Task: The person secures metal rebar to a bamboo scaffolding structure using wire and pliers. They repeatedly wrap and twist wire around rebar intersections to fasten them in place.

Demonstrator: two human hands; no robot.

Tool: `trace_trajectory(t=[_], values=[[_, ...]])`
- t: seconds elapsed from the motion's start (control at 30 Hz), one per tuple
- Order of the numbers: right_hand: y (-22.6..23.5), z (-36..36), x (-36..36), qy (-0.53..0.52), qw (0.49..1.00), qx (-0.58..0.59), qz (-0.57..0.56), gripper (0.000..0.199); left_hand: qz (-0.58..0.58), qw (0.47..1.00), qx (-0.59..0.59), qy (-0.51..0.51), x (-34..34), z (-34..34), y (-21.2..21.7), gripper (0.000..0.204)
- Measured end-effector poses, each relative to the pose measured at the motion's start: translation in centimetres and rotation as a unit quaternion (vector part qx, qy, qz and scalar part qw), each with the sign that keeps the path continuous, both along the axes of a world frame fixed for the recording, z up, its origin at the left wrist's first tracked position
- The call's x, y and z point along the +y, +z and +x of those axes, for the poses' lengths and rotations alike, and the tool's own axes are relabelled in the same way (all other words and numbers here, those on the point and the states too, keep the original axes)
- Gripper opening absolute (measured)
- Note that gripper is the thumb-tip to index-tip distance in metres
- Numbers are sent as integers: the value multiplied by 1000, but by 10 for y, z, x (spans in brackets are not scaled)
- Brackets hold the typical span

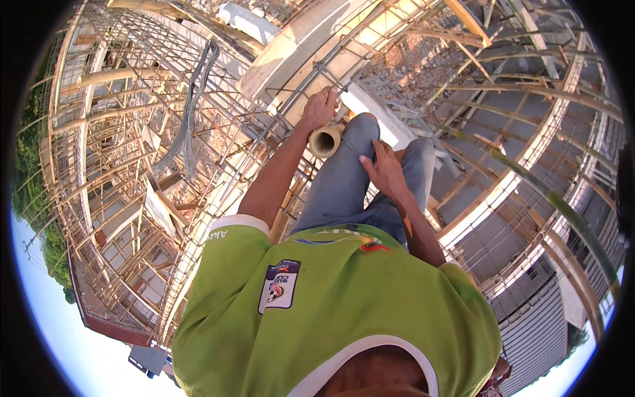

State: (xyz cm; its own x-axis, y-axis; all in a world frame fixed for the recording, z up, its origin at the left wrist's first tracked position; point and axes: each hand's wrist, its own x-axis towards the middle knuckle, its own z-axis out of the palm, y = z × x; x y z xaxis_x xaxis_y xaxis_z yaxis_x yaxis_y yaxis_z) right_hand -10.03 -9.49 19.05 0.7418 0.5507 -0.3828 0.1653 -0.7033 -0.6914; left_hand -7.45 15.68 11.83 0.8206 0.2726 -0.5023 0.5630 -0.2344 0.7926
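Note:
My left hand (pixel 321 108) is closed at a joint of the steel rebar cage (pixel 320 69). A thin dark piece shows by its fingertips, but what it grips is too small to make out. Below that hand, the hollow end of a bamboo pole (pixel 325 141) sticks out beside my left leg. With fingers extended, my right hand (pixel 385 171) rests on my jeans (pixel 337 178) near the knee and holds nothing. Left of the cage, a bundle of grey tie wire (pixel 192 109) hangs over the bars.
Bamboo poles and rebar form a lattice on the left, above rubble. A pale concrete beam or board (pixel 291 49) lies ahead. On the right, a long green bamboo pole (pixel 529 175) slants across grey panels (pixel 493 245). A wooden plank (pixel 468 21) juts in at the top.

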Motion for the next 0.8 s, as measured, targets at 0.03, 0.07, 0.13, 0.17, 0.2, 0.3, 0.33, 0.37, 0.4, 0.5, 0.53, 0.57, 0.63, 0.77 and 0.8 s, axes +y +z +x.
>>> trace_trajectory(t=[0.03, 0.07, 0.13, 0.17, 0.2, 0.3, 0.33, 0.37, 0.4, 0.5, 0.53, 0.57, 0.63, 0.77, 0.8], values=[[12, 1, 6, 24, 999, 13, -30, 58, -16, 999, -27, 30, 2, -3, -3, 45], [32, 3, 13, 42, 997, 27, -60, 55, -45, 995, -46, 77, 4, -7, -7, 47], [45, -2, 12, 82, 992, 41, -87, 49, -102, 978, -89, 160, 9, -8, -8, 50], [41, -6, 8, 103, 990, 41, -85, 45, -63, 980, -135, 130, 17, -9, -4, 56], [37, -9, 4, 126, 988, 42, -83, 41, -85, 977, -135, 139, 25, -12, 0, 56], [10, -25, -19, 49, 991, -13, 124, 30, -148, 967, -145, 150, 34, -10, 53, 57], [13, -25, -22, 1, 986, 57, 159, 26, -155, 963, -148, 161, 39, -13, 68, 56], [22, -26, -25, -48, 972, 130, 190, 24, -165, 960, -149, 171, 42, -16, 81, 55], [30, -25, -25, -96, 950, 202, 219, 22, -174, 956, -150, 182, 44, -20, 93, 54], [50, -24, -8, -124, 937, 206, 252, 22, -333, 891, -203, 231, 43, -39, 110, 43], [53, -18, -1, -119, 935, 216, 253, 22, -383, 861, -235, 238, 43, -40, 117, 41], [55, -17, 4, -136, 926, 259, 240, 22, -430, 831, -265, 232, 40, -44, 123, 34], [65, -14, 16, -137, 910, 317, 230, 20, -408, 829, -289, 251, 29, -52, 133, 31], [80, -16, 25, -75, 894, 376, 234, 22, -302, 835, -321, 328, 42, -54, 128, 24], [86, -16, 24, -66, 900, 366, 226, 23, -271, 832, -329, 355, 49, -51, 128, 23]])
